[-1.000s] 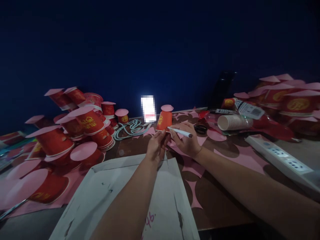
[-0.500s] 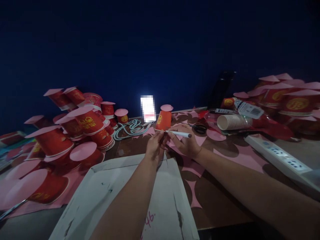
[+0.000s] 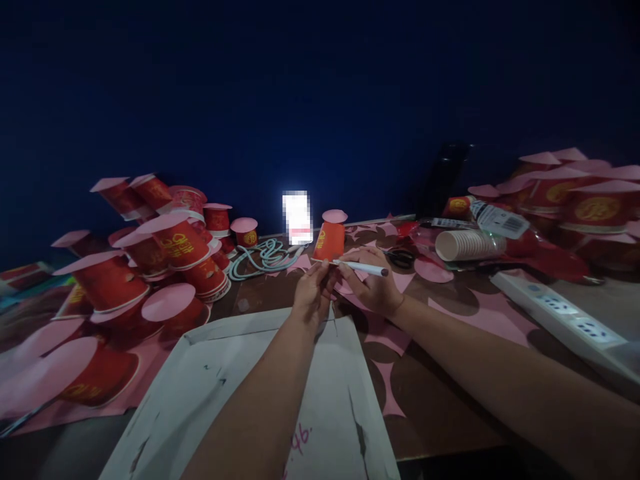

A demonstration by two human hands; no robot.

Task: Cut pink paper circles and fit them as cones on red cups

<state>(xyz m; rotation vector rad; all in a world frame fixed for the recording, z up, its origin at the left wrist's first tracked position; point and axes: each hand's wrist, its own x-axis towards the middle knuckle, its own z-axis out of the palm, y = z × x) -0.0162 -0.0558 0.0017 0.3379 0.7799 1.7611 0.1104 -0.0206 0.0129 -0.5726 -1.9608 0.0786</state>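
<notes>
My right hand [image 3: 373,277] is closed round a white pen [image 3: 369,268], held nearly level with its dark end to the right. The pen's tip points at the fingertips of my left hand [image 3: 313,290]. That left hand is closed in a pinch, and whatever its fingers hold is too small or hidden to make out. Just behind both hands stands an upturned red paper cup [image 3: 330,239] with gold print and a pink disc [image 3: 335,216] on top. My fingers overlap its lower edge, and I cannot tell whether they touch it.
A worn white board [image 3: 240,373] lies under my left forearm. Red cups with pink discs [image 3: 117,283] pile up at left, with more [image 3: 595,207] at right. Around lie a pale cord [image 3: 260,257], a glowing screen [image 3: 297,217], scissors [image 3: 401,257], stacked cups [image 3: 467,245] and a power strip [image 3: 560,310].
The whole view has shifted very slightly. Both hands keep nearly the same pose, and the pen stays in my right hand with its tip at the left fingertips.
</notes>
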